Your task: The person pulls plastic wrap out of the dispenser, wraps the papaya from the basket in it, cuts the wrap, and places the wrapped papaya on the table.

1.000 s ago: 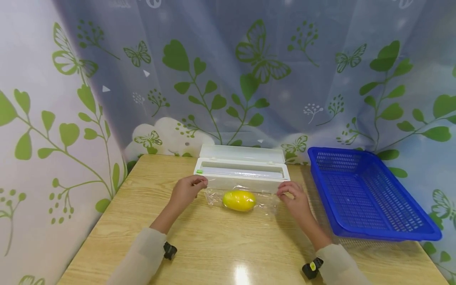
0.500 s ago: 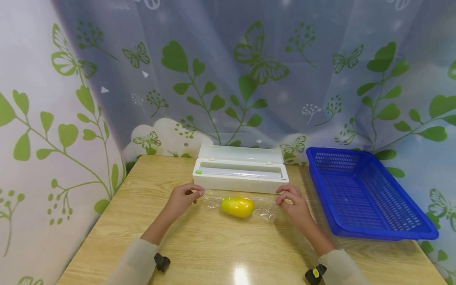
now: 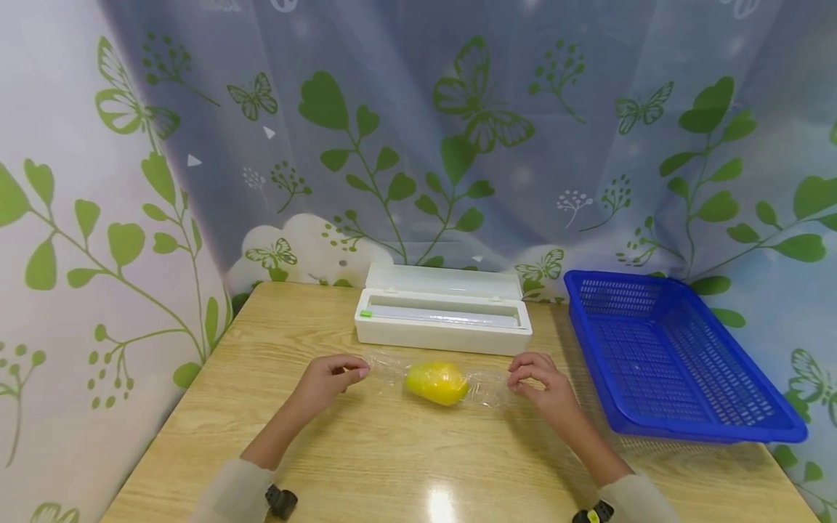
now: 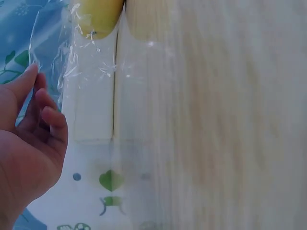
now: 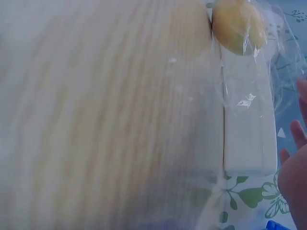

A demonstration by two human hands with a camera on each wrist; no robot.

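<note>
A yellow mango [image 3: 436, 383] lies on the table in front of the white box, with clear plastic wrap [image 3: 485, 391] over it and spreading out on both sides. My left hand [image 3: 330, 383] pinches the wrap's left edge between thumb and fingertip; the left wrist view shows this film [image 4: 72, 72] stretched toward the mango [image 4: 100, 17]. On the other side, my right hand [image 3: 546, 385] pinches the right edge. Only part of that hand [image 5: 295, 163] shows at the border of the right wrist view, near the film and the mango [image 5: 238, 26].
Behind the mango stands a long white wrap dispenser [image 3: 445, 336], its lid raised, with a roll [image 3: 445, 316] and a green slider inside. A blue plastic basket [image 3: 686, 363] sits at the right. A patterned curtain [image 3: 418, 145] hangs behind the wooden table [image 3: 366, 450].
Both hands have come nearer to the body, drawing the wrap away from the dispenser's front. The mango has shifted slightly nearer too and tilted a little.
</note>
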